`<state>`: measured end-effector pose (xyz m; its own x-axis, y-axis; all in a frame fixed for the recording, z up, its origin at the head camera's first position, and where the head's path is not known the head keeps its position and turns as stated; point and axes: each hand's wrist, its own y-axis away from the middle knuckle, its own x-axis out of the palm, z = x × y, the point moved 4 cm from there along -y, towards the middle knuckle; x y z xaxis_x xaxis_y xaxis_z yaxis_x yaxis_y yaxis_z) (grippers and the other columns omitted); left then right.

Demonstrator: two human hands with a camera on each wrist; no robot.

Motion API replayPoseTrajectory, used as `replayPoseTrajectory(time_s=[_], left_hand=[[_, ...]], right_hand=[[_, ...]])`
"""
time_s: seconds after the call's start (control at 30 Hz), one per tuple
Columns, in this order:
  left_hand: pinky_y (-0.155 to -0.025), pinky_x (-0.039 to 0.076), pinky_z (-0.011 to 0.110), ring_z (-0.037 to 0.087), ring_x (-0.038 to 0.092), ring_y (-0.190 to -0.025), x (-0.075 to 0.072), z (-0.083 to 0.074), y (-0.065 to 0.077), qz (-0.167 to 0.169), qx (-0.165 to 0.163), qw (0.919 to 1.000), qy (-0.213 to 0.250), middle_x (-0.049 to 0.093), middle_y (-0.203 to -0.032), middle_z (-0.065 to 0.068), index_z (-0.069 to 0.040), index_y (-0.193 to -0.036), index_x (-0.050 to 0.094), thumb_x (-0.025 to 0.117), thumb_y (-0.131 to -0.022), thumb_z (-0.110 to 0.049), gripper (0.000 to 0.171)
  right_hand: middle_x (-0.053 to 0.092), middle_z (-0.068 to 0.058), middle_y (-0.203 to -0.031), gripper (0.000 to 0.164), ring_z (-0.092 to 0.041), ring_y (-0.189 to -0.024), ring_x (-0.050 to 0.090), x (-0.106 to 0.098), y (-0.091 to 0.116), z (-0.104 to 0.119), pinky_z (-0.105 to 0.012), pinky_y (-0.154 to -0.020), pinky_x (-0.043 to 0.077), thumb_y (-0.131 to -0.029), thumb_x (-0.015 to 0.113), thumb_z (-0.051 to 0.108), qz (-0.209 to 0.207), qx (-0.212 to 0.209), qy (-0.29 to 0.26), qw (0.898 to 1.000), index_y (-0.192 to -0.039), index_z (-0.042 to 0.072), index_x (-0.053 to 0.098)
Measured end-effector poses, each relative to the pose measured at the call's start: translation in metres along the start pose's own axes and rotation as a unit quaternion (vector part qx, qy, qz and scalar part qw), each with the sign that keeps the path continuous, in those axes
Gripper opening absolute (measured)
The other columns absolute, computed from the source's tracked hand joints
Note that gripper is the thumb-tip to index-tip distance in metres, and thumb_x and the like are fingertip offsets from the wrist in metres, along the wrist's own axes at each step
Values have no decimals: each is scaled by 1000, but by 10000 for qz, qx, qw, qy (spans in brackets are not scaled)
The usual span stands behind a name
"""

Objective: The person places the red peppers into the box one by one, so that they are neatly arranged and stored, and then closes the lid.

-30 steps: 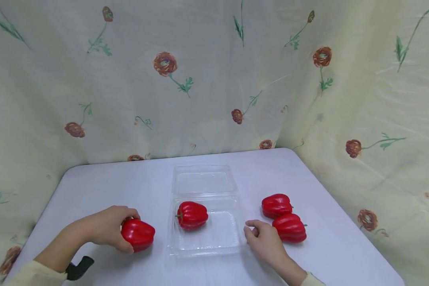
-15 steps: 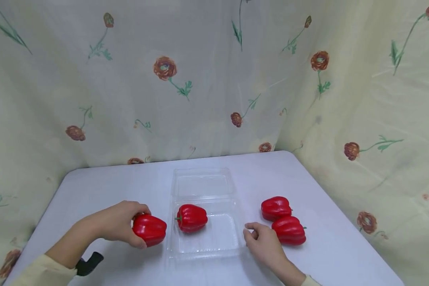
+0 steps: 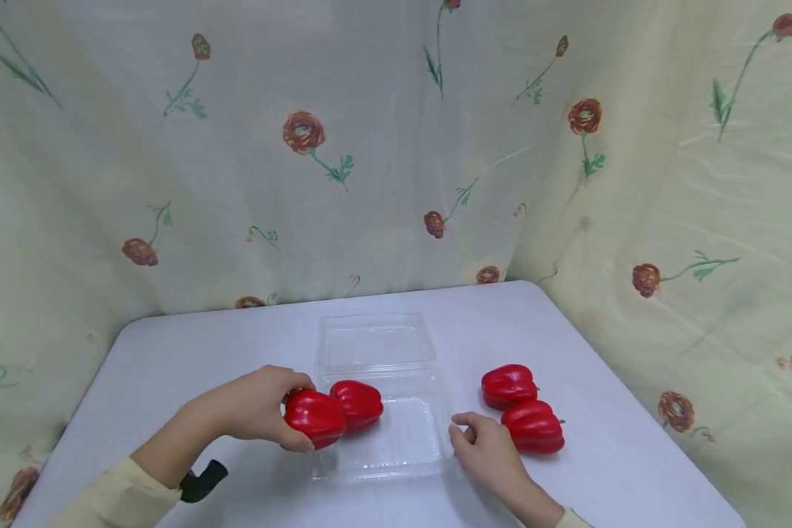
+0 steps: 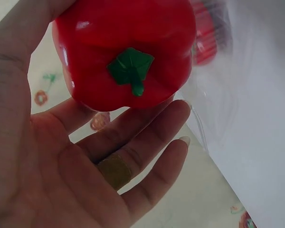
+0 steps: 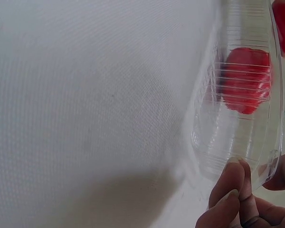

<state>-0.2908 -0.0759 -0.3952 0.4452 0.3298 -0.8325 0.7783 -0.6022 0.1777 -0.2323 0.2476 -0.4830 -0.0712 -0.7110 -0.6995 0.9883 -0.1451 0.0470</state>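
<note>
left wrist view: red pepper held between thumb and fingers.

We had free room over the right half of the clear plastic clamshell; a red bell pepper blocked its left part. The left hand and its gripped pepper obstructed our left, the right hand and two peppers our right.
</note>
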Motion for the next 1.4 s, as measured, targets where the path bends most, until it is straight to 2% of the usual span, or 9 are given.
replayPoseTrajectory(time_s=[0.73,1.07,1.4], left_hand=[[-70,59,32,15,57,-101,21,-32,-20,35,339,9990,-283,62,-108,-8,-17,-122,64,95,-57,-39,76],[-68,58,31,15,57,-99,35,-39,-25,-30,449,9982,-389,60,-105,-8,-18,-116,66,94,-56,-42,70],[-68,58,32,15,58,-99,43,-38,-29,-249,492,9977,-394,60,-107,-6,-17,-115,67,95,-55,-42,71]], right_hand=[[59,1,-65,37,-16,-56,54,0,0,-2,-26,-53,49,-90,70,21,0,-62,-29,10000,-120,0,67],[58,2,-65,36,-15,-55,53,0,2,-2,-26,-52,49,-90,70,20,-15,-126,-54,9999,-120,0,67],[58,2,-65,36,-15,-54,53,-1,2,-1,-26,-52,48,-90,70,21,-53,-189,-79,9998,-120,0,67]])
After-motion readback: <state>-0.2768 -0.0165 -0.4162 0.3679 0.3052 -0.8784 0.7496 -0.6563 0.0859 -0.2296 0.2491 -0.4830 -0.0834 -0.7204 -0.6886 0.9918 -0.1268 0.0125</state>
